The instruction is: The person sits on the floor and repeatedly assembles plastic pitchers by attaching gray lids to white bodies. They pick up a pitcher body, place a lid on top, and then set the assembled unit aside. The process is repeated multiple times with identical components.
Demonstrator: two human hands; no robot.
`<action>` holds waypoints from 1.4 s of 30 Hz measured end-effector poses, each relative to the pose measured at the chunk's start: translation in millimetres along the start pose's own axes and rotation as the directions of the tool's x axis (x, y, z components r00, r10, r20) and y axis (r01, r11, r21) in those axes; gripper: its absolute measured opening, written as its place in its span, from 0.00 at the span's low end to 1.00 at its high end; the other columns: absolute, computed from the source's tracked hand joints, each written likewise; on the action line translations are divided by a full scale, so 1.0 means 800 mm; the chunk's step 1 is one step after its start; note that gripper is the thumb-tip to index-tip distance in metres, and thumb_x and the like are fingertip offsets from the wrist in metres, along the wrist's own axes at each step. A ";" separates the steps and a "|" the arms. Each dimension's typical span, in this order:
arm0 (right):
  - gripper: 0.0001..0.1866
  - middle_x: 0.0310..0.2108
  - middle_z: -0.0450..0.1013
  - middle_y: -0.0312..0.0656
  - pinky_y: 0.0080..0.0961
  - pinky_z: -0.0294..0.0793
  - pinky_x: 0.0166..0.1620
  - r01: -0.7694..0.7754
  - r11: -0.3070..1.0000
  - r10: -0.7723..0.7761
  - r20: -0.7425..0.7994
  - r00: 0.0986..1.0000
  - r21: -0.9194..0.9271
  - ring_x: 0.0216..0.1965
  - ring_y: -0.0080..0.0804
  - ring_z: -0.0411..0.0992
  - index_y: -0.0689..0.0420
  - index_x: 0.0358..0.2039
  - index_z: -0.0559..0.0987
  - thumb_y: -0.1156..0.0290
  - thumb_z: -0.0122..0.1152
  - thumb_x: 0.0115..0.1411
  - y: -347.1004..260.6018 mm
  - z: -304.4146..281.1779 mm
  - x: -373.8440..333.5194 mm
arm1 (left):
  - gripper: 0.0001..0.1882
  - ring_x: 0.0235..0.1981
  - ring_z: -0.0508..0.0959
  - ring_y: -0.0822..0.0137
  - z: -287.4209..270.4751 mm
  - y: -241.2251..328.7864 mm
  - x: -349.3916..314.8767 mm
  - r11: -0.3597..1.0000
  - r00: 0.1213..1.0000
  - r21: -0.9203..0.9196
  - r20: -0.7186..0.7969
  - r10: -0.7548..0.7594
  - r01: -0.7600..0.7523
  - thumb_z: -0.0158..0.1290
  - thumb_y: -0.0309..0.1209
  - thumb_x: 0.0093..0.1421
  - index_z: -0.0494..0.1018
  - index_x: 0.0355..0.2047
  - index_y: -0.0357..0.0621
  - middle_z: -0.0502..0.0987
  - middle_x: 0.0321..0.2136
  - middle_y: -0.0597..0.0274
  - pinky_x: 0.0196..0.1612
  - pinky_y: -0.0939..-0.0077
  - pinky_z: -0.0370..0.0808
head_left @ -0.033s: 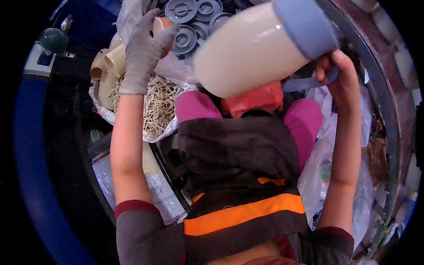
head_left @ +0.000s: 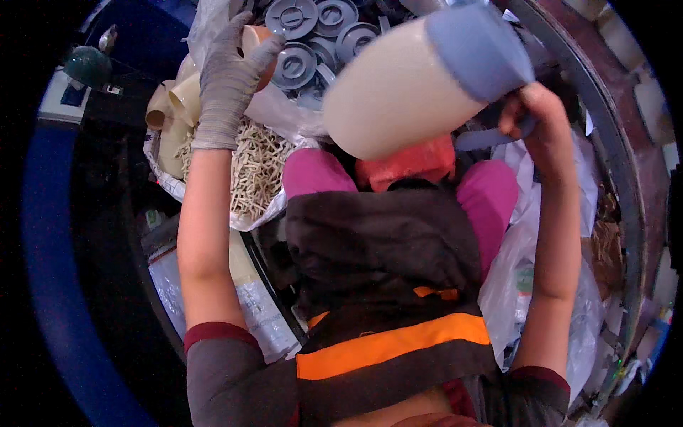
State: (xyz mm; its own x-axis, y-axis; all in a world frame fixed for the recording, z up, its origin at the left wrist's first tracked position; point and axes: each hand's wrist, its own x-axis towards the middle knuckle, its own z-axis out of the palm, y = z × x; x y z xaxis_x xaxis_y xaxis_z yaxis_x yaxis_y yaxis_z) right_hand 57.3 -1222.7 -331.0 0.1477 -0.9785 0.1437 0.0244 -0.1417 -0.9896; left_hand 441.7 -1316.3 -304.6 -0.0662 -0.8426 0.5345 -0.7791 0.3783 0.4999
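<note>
A large cream jug (head_left: 402, 92) with a blue-grey collar (head_left: 480, 53) hangs tilted over my knees. The bare fingers of my right hand (head_left: 538, 114) are closed round its blue-grey handle (head_left: 491, 137). My left hand (head_left: 229, 82), in a grey glove, is up at the far left, closed on a peach-coloured rounded piece (head_left: 257, 35); the glove covers part of this piece, so its full shape is hidden. Beyond that hand lie several round grey lids (head_left: 293, 65). Below the glove, a white sack (head_left: 169, 186) holds many small beige pegs (head_left: 256, 171).
Cream curved plastic parts (head_left: 186, 99) lie in the sack's left side. A red block (head_left: 409, 162) stands between my knees. Clear plastic bags (head_left: 509, 256) lie on the right, beside a dark curved rail (head_left: 626, 178). A green rounded object (head_left: 87, 64) is at the far left.
The jug has shifted slightly, its collar end moving left and its base a little right. My right hand has moved slightly with it. The left hand has barely moved.
</note>
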 end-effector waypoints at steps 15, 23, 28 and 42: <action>0.20 0.29 0.73 0.54 0.40 0.71 0.35 0.333 0.648 -0.343 0.129 0.931 -0.685 0.31 0.52 0.72 0.61 0.42 0.70 0.60 0.57 0.53 0.089 0.067 -0.008 | 0.31 0.51 0.67 0.52 0.121 0.161 -0.040 0.802 0.784 0.176 0.406 0.470 -0.571 0.53 0.53 0.47 0.67 0.51 0.60 0.67 0.50 0.56 0.49 0.56 0.67; 0.16 0.28 0.71 0.58 0.52 0.66 0.33 -0.043 0.545 0.059 -0.013 0.998 -0.837 0.31 0.60 0.70 0.55 0.43 0.60 0.68 0.51 0.56 0.080 0.079 -0.032 | 0.28 0.50 0.68 0.54 0.109 0.155 -0.022 0.846 0.790 0.048 0.387 0.475 -0.532 0.53 0.52 0.48 0.68 0.49 0.57 0.68 0.49 0.55 0.51 0.60 0.65; 0.16 0.26 0.72 0.55 0.51 0.68 0.32 -0.017 0.524 0.011 -0.013 1.000 -0.851 0.29 0.58 0.71 0.56 0.41 0.60 0.66 0.51 0.55 0.089 0.070 -0.034 | 0.27 0.50 0.69 0.55 -0.001 0.176 0.032 0.942 0.837 -0.134 0.432 0.334 -0.307 0.55 0.52 0.46 0.70 0.45 0.55 0.69 0.48 0.56 0.50 0.59 0.66; 0.21 0.31 0.72 0.56 0.47 0.68 0.35 -0.005 0.623 0.024 0.013 1.000 -0.782 0.33 0.56 0.71 0.53 0.50 0.62 0.69 0.50 0.55 0.085 0.072 -0.037 | 0.28 0.47 0.71 0.53 0.110 0.145 -0.048 0.833 0.809 -0.042 0.215 0.547 -0.552 0.56 0.49 0.47 0.70 0.46 0.51 0.72 0.43 0.54 0.50 0.63 0.67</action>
State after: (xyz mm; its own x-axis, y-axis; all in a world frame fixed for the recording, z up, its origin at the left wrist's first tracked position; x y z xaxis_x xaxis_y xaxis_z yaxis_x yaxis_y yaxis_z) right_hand 111.2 -1194.7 -402.5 0.1613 -0.9796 0.1201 -0.7587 -0.2009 -0.6197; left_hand 299.1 -1274.2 -327.3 -0.6138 -0.5569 0.5596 -0.5862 0.7963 0.1494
